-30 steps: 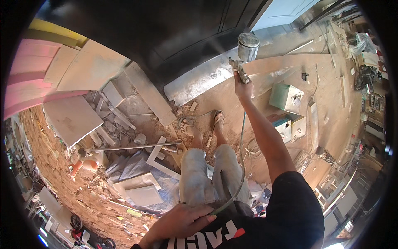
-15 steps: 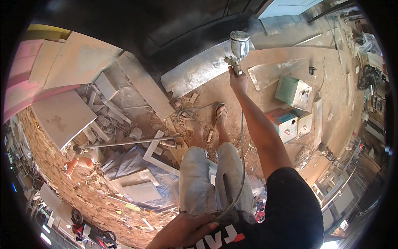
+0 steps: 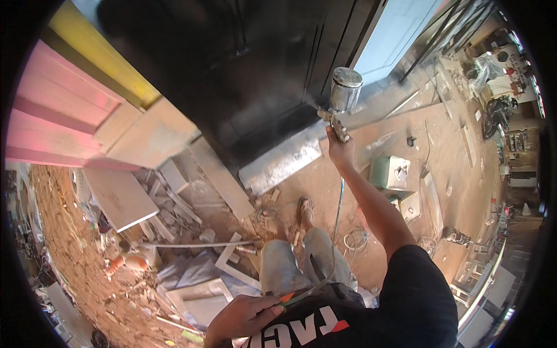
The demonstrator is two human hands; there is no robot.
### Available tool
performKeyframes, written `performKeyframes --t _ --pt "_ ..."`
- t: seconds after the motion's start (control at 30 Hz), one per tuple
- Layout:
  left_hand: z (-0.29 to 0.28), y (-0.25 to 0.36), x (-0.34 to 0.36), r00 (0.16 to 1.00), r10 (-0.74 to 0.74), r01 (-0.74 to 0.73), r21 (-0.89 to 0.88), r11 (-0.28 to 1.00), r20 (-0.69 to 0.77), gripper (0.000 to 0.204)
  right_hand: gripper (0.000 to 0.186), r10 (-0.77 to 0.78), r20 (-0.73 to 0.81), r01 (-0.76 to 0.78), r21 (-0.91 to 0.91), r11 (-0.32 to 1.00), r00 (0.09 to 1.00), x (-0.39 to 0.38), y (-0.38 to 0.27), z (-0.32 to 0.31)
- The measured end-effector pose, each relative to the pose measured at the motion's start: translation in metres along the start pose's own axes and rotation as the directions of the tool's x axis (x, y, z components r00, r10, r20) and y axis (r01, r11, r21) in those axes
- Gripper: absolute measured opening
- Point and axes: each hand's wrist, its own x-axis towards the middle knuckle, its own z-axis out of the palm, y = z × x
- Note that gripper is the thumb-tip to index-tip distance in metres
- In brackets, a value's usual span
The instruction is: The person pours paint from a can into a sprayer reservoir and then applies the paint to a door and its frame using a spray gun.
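The right hand [image 3: 339, 152] sat right of centre in the upper half of the frame, arm stretched out from the lower right. Its fingers were wrapped tight around the grip of a spray gun [image 3: 341, 101]; whether a finger pressed the trigger could not be told at this size. The gun stood roughly upright, its metal cup at the top and its grip below, so its long axis ran from the hand toward the top of the frame. The nozzle pointed left in the picture, at the black door [image 3: 243, 69] filling the upper centre. Gun and door were near each other but apart; a faint haze appeared between nozzle and panel, though that reading is uncertain.

A thin hose [image 3: 336, 232] dropped from the gun's base down along the forearm to the lower centre of the frame. There the left hand [image 3: 246, 316] held it, fingers curled closed over the hose close against the black shirt [image 3: 406, 301]. The right hand was by far the nearer to the door; the left was well apart from it, low in the frame.

The door leaned at a slant, its foot resting on a pale, paint-flecked board [image 3: 278, 165] on the dusty floor [image 3: 360, 255]. Pink and yellow panels [image 3: 52, 122] stood at upper left; a green box [image 3: 390, 172] lay just right of the forearm
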Motion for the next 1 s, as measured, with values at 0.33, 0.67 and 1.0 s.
performKeyframes --t 0.33,0.67,1.0 --pt "-0.013 0.05 -0.092 0.949 0.264 -0.235 0.173 0.957 -0.171 0.024 0.043 -0.383 -0.145 0.396 0.072 0.915 0.912 -0.002 -0.216 -0.131" --pt "-0.011 0.061 -0.13 0.925 0.275 -0.241 0.154 0.958 -0.264 0.029 0.046 -0.58 -0.249 0.606 0.036 0.795 0.776 -0.01 -0.392 -0.248" --pt "-0.008 0.102 -0.134 0.783 0.468 -0.345 0.339 0.875 -0.41 0.026 0.048 -0.654 -0.422 0.746 0.088 0.66 0.628 -0.01 -0.549 -0.339"
